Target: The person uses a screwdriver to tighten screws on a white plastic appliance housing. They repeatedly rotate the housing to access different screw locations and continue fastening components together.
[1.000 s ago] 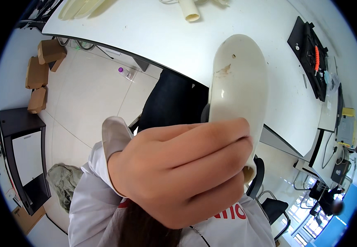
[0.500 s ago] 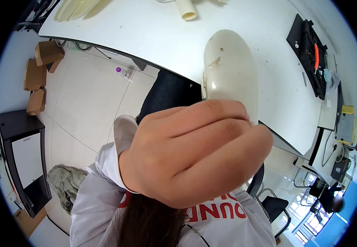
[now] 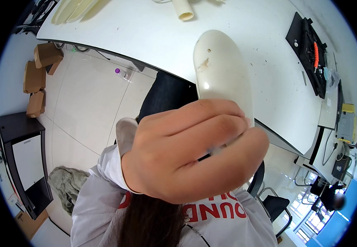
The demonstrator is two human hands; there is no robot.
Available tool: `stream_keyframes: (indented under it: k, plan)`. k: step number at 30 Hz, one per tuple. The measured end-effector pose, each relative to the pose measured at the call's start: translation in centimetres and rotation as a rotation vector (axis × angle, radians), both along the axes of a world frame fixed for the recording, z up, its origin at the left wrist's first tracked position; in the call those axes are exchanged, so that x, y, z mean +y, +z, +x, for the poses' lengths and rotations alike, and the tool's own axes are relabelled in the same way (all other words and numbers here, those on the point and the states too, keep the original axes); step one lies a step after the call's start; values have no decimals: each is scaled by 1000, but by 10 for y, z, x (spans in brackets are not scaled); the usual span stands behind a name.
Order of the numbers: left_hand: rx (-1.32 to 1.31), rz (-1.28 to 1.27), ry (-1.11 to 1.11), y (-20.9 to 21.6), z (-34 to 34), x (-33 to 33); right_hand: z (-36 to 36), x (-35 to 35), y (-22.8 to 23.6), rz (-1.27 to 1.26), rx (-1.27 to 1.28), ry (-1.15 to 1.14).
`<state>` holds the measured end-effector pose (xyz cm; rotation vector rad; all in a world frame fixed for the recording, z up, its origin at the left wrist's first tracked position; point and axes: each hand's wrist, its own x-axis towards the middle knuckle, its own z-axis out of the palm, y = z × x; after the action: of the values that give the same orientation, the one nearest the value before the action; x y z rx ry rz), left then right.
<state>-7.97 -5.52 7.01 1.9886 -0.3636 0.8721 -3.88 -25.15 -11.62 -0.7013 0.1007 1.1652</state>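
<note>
My left hand (image 3: 191,152) reaches in from the left in a white sleeve, its back toward me and its fingers curled closed. Beyond the knuckles, an oval cream plastic shell (image 3: 224,66) rises over the table, glossy, with a small hole and a brown scuff near its top. Its lower end disappears behind my fingers, which appear to grip it. Through a gap between two fingers shows a small blurred grey bit I cannot make out. My right hand is out of sight.
The white table (image 3: 145,33) carries a cream tube (image 3: 183,11), pale curved pieces (image 3: 73,10) and a black tool case (image 3: 310,57) with an orange-handled tool (image 3: 316,53). A purple-capped bottle (image 3: 122,74), cardboard boxes (image 3: 34,78) and a dark cabinet (image 3: 26,160) stand on the floor.
The shell has shifted a little left and tilted slightly. My left hand's fingers have parted a little, showing a gap between two of them.
</note>
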Motion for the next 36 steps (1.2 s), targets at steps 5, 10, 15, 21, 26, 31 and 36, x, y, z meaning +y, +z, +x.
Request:
stream_keyframes:
  k: [5, 10, 15, 21, 26, 31, 36]
  plan:
    - [74, -41, -25, -1, -1, 0, -9, -6, -58, 163, 87, -110]
    - [-36, 41, 52, -3, 1, -2, -9, -16, -33, 76, 379, -276]
    - [-85, 103, 29, -8, 4, -4, -7, -10, -71, 232, -105, -119]
    - [-88, 105, 29, -9, 4, -5, -17, -10, -33, 109, 241, -245]
    - [-65, 84, 25, -8, 3, -6, -1, -3, -5, 160, 783, -244]
    - [35, 62, 0, -9, -2, -12, -6, 16, 40, 25, 649, -172]
    - [75, 160, 42, 3, -7, -1, -6, 13, 36, -79, 188, -168]
